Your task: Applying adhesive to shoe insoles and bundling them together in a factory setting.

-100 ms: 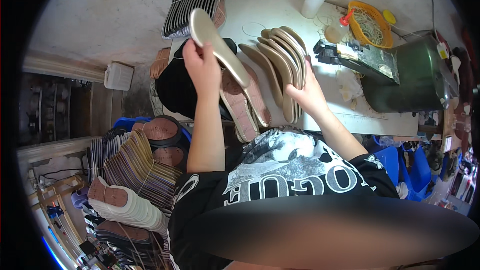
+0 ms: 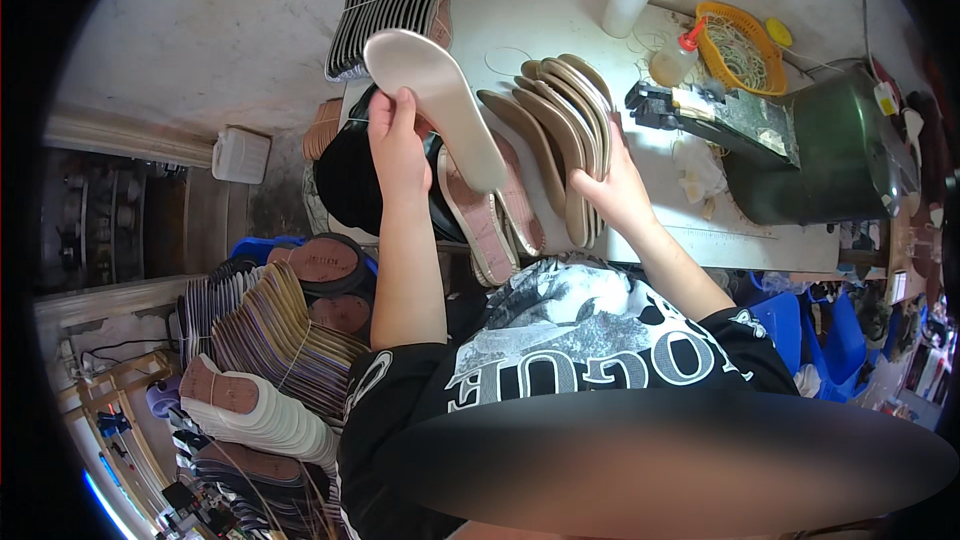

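My left hand (image 2: 402, 155) is closed on the edge of a single gold insole (image 2: 440, 90), thumb on its smooth face, holding it raised and tilted above the table. Several more gold insoles (image 2: 568, 125) stand on edge in a fanned row to the right. My right hand (image 2: 615, 180) is wrapped round the right side of that row, its thumb at the near end and its other fingers mostly hidden. Below the raised insole, insoles with pinkish-brown undersides (image 2: 478, 225) lie at the table's near edge, partly covered by it.
A tied stack of black-edged insoles (image 2: 385, 15) stands at the back left. On the white table (image 2: 500, 20) are a white bottle (image 2: 628, 2), a red-tipped bottle (image 2: 672, 62), a yellow basket of bands (image 2: 742, 50) and a dark green container (image 2: 815, 160). Bundled insoles (image 2: 285, 330) fill the lower left.
My left hand has turned the gold insole so its broad face shows more, and its far end has shifted left and slightly down. My right hand stays on the row.
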### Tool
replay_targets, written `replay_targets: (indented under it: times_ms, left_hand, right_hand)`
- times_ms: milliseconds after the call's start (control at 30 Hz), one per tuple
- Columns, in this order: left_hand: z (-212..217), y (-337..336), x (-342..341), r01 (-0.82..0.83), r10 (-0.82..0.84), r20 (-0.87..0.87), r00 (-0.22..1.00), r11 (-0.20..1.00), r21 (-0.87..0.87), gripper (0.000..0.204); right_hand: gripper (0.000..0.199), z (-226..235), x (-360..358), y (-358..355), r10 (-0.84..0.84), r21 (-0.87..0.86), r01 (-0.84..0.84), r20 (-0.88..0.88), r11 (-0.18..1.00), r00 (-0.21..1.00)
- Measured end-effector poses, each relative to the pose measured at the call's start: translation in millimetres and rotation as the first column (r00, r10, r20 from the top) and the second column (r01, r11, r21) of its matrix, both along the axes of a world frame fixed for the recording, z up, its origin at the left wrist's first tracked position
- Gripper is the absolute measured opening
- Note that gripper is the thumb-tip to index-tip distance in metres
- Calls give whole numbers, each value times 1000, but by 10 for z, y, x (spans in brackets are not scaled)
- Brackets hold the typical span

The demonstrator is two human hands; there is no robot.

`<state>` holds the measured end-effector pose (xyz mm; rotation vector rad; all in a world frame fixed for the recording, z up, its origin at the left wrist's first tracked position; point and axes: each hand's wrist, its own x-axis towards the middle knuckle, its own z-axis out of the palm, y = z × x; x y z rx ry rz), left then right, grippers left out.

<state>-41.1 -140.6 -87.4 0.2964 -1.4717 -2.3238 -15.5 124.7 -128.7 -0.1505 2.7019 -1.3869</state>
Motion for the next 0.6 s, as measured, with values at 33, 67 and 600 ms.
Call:
replay_targets:
  times_ms: [33, 67, 600]
  left_hand:
    - [-44, 9, 32, 90, -97, 43, 994, 987, 136, 22]
    - [-110, 36, 68, 170, -196, 72, 978, 946, 274, 24]
    - [-484, 865, 296, 297, -342, 189, 921, 298, -907, 37]
  right_hand:
    - [95, 12, 3, -3, 0, -5, 0, 0, 1000, 1000]
    - [95, 21, 9, -11, 0, 2, 0, 11, 1000, 1000]
    - [129, 164, 94, -172, 75, 165, -76, 12, 983, 997]
